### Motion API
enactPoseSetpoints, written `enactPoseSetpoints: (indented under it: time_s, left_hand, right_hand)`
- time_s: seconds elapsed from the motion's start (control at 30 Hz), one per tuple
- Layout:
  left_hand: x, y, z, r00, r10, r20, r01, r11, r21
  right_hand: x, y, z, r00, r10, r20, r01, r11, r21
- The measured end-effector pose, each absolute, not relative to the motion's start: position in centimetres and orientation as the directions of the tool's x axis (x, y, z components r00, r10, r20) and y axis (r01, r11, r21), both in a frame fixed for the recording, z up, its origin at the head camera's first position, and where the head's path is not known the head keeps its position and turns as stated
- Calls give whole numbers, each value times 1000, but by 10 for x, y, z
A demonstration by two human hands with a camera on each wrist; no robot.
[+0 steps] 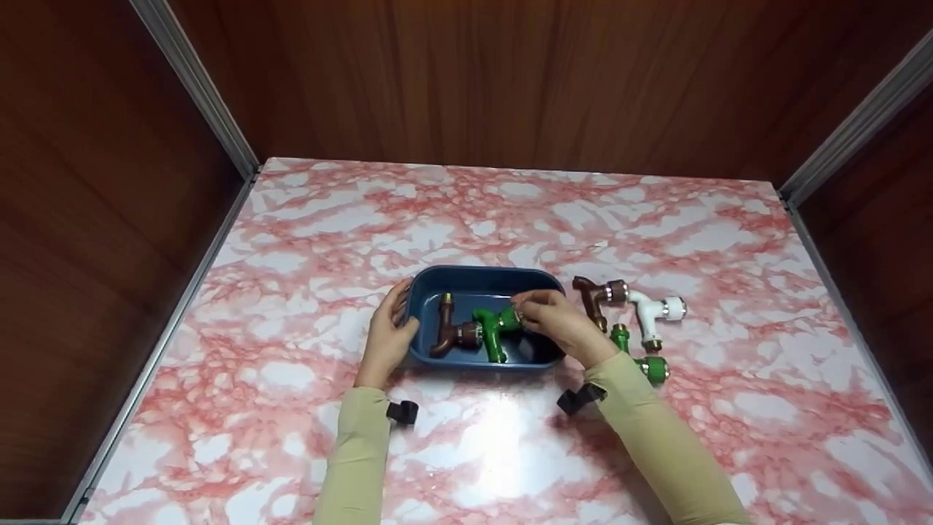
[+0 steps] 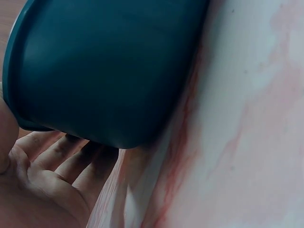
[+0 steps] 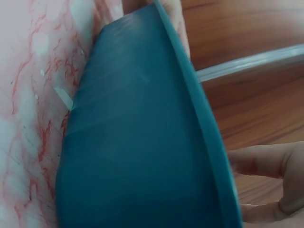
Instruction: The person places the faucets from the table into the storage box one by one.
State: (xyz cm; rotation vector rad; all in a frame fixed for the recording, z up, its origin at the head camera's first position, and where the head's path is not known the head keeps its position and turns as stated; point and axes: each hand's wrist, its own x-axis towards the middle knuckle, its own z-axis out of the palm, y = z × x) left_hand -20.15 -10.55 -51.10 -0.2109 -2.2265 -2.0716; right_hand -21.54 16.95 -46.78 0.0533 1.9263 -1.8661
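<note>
A dark blue plastic tub [image 1: 437, 363] sits on the table in the head view. My left hand [image 1: 388, 341] grips its left side, thumb over the rim and fingers along the outer wall. Inside the tub lies a brown tap [image 1: 444, 332] with a brass threaded end. Beside it is a green tap [image 1: 493, 339], whose knob end my right hand [image 1: 561, 321] pinches over the tub's right half. Both wrist views show mostly the tub's outer wall [image 2: 104, 71]; the taps are hidden there. In the right wrist view, fingers [image 3: 261, 160] show beyond the rim.
Right of the tub lie a second brown tap [image 1: 592, 295], a white tap [image 1: 647, 315] and a second green tap [image 1: 654, 370], partly behind my right wrist. The marbled red-and-white table [image 1: 328, 219] is bounded by wood-grain panels [image 1: 496, 87] and metal edge strips.
</note>
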Motion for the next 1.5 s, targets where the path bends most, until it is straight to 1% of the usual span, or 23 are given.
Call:
enactPoseSetpoints:
  time_s: [0.2, 0.5, 0.63, 0.8, 1.03, 1.5]
  left_hand:
    - [-194, -104, -495, -987, 58, 149, 153, 69, 986]
    - [-195, -105, -495, -987, 60, 149, 153, 71, 986]
    - [-195, -106, -496, -989, 63, 136, 139, 51, 989]
    - [-195, -107, -497, -990, 74, 123, 125, 24, 992]
    - [-195, -107, -497, -993, 65, 102, 105, 42, 994]
    - [-195, -105, -495, -991, 50, 123, 126, 63, 990]
  right_hand:
    - [-214, 174, -464, -884, -284, -371, 383, 14, -924]
    - [-212, 182, -459, -876, -285, -388, 420, -56, -906]
    - [-210, 183, -458, -875, -284, -392, 425, -61, -903]
    - [-209, 184, -458, -861, -324, -393, 427, -39, -903]
    - [-207, 186, -457, -855, -333, -398, 433, -35, -900]
    - [-200, 195, -455, -869, -373, -324, 391, -119, -913]
